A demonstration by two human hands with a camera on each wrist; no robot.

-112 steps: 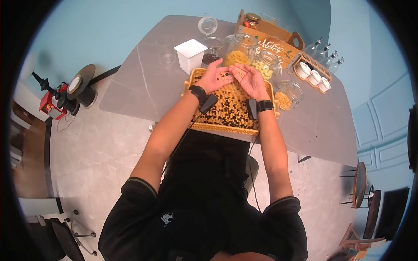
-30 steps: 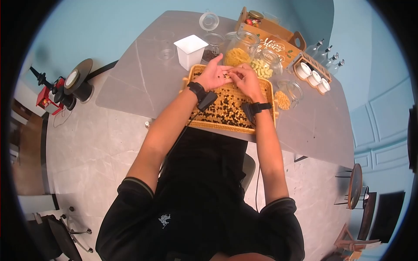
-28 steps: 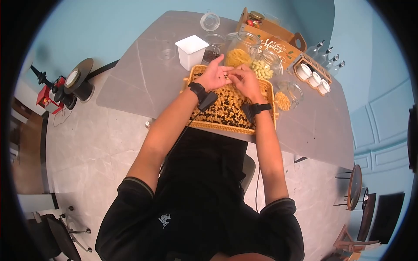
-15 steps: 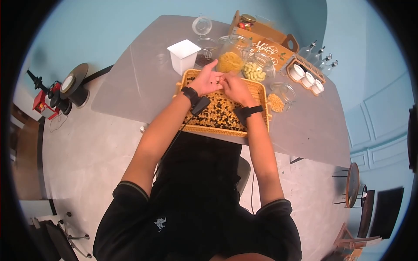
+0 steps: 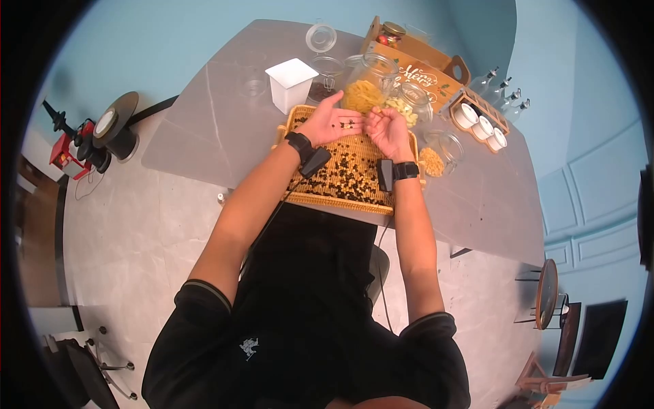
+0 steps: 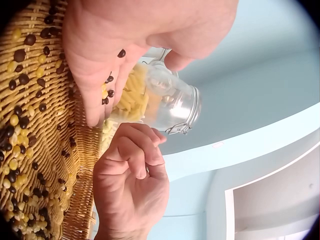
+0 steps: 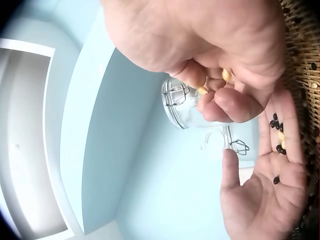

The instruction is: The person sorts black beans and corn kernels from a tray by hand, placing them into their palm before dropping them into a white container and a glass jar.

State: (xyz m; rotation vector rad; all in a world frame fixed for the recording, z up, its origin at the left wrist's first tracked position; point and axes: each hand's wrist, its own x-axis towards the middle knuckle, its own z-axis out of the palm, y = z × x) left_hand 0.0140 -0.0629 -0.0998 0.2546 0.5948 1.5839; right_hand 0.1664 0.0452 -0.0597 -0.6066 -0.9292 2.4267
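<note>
Palm up, the left hand hangs over the far side of the wicker basket, its fingers extended. Several black beans and a few yellow kernels lie on its palm and fingers in the right wrist view. Beside its fingertips is the right hand, turned up with curled fingers. The right wrist view shows this hand holding a yellow kernel at the thumb tip and another kernel within the curled fingers. Mixed black and yellow pieces are scattered across the basket bottom below.
Behind the basket stand a white square container, a jar of yellow pasta and a jar of pale green pieces. At its right is a jar of orange-yellow kernels. A wooden crate and white cups stand farther back.
The right hand has moved off the left fingers, where it was picking, and has turned palm up with kernels in its curled fingers. The left hand stays held out, palm up.
</note>
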